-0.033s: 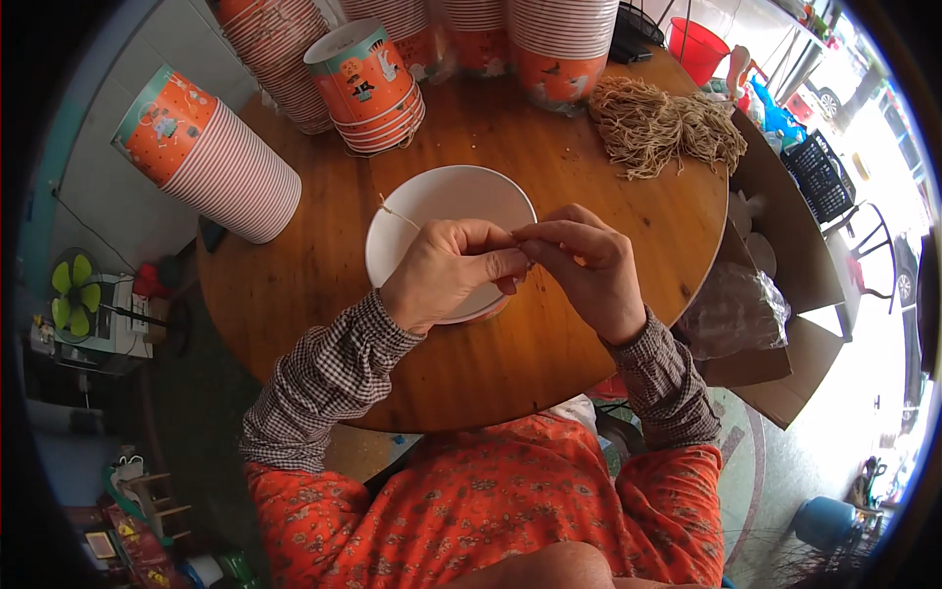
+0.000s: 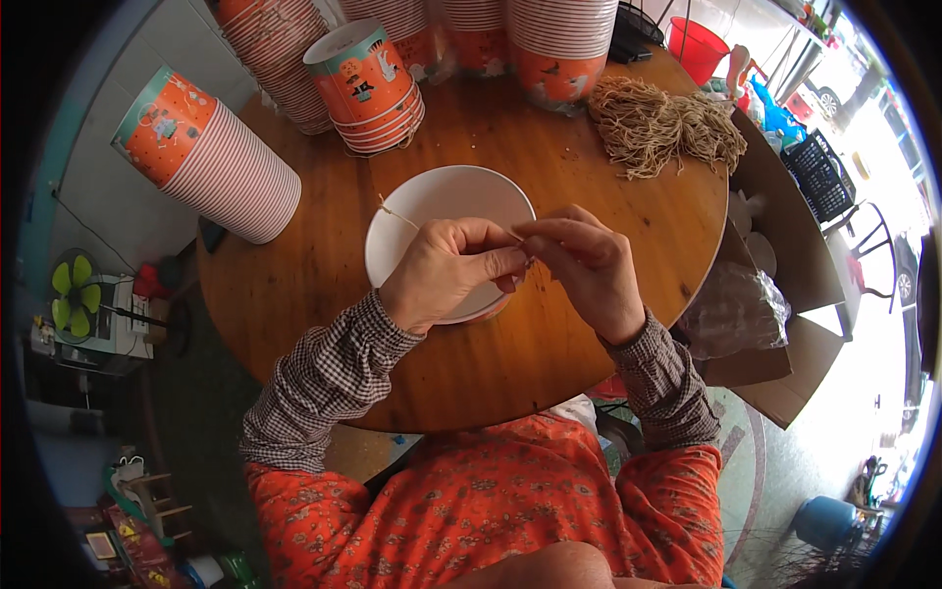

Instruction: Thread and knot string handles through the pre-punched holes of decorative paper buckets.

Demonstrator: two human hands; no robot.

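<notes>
My left hand (image 2: pixel 442 270) and my right hand (image 2: pixel 587 270) meet above a white-lined paper bucket (image 2: pixel 432 187), fingertips pinched. From the left fingers a thin tan string (image 2: pixel 400 215) runs out to a knotted end by the bucket's left rim. A short bit of it also shows between the two pinches. The bucket sits on the wooden table, its front partly hidden by my hands. Checked cuffs cover both forearms. A heap of loose tan strings (image 2: pixel 667 128) lies at the back right of the table.
Nested orange paper buckets stand at the left (image 2: pixel 231 167) and back left (image 2: pixel 363 83), with more wrapped stacks (image 2: pixel 559 59) behind. At the right is an open cardboard box (image 2: pixel 800 231) with clear plastic (image 2: pixel 741 309). A red bucket (image 2: pixel 697 49) is beyond the table's edge (image 2: pixel 711 265).
My right fingertips have shifted very slightly away from the left ones, and a little string shows between them. All else looks the same.
</notes>
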